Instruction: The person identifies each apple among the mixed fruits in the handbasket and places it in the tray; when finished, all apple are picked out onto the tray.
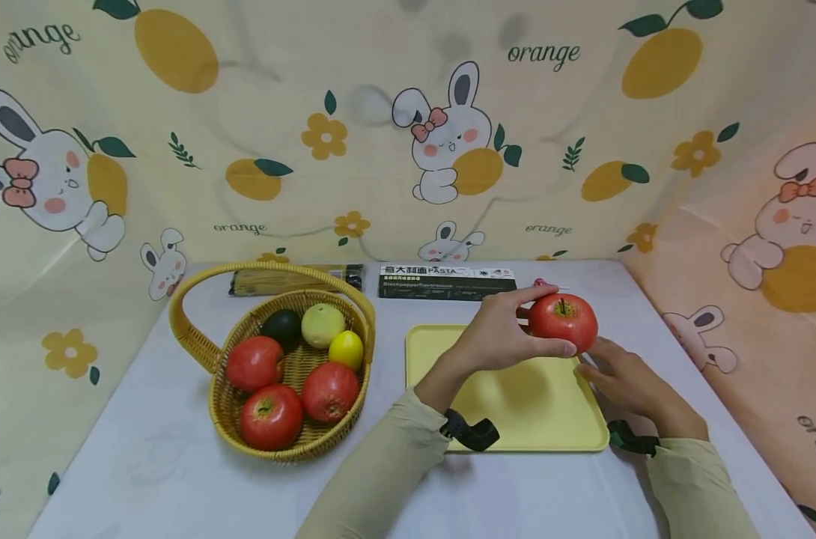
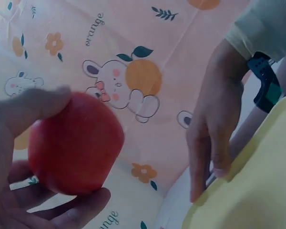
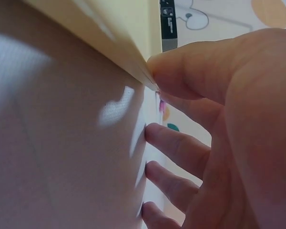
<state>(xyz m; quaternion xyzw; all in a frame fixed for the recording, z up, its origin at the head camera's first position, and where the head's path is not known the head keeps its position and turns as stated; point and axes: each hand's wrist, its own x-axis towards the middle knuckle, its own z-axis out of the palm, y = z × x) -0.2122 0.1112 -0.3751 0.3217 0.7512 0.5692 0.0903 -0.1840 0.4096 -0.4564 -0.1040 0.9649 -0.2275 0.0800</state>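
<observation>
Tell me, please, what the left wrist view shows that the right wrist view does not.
Only the left wrist view: the left hand holding a red fruit, and a black wristband.
Only the right wrist view: part of a dark box.
Both: the right hand at the edge of the yellow tray, and printed cloth.
</observation>
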